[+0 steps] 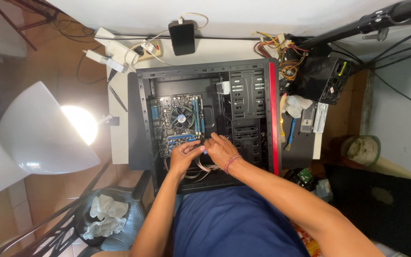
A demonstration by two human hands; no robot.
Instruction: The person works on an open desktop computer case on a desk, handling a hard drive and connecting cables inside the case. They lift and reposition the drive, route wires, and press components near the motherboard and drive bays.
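Note:
An open black computer case (255, 102) with a red front strip lies flat on a white table (118, 138). Inside it sits a motherboard (177, 123) with a round cooler fan and blue slots. My left hand (184, 156) pinches something small at the board's lower right corner, among thin wires (200, 167). My right hand (220, 148), with a beaded bracelet on the wrist, meets it there, fingertips closed beside the left fingers. What the fingers hold is too small to make out.
A lit white lamp (48, 128) stands at the left. A power strip with plugs (120, 51) and a black box (181, 37) lie behind the case. A power supply with coloured cables (322, 76), a blue-handled screwdriver (291, 133) and a cloth lie at the right. A bin with tissue (103, 216) is below.

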